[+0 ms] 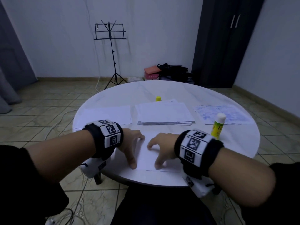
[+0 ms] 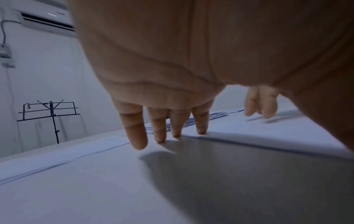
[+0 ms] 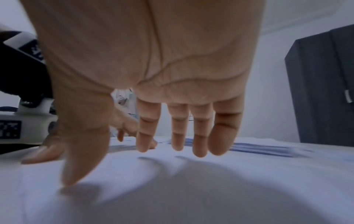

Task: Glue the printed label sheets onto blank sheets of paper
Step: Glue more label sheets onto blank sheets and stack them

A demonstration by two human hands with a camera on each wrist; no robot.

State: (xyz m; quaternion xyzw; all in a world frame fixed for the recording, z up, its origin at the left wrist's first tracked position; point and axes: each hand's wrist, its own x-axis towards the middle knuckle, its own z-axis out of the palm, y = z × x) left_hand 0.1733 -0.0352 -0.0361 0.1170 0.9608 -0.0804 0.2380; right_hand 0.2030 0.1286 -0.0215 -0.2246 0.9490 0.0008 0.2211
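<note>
While both hands are spread palm-down, a white paper sheet (image 1: 146, 153) is pressed flat at the near edge of the round white counter (image 1: 240, 143). The left hand (image 1: 131, 143) and right hand (image 1: 162, 148) are open, with straight fingers (image 2: 200, 122) touching the sheet. A stack of white sheets (image 1: 164, 113) lies beyond, and an upright yellow-green glue stick (image 1: 218, 126) stands to the right.

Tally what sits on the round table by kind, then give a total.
Glue sticks: 1, standing uncapped
Yellow caps: 1
Paper stacks: 1
Blank sheets lying apart: 2, far left and under both hands
Blue-printed sheets: 1
Total: 6
</note>
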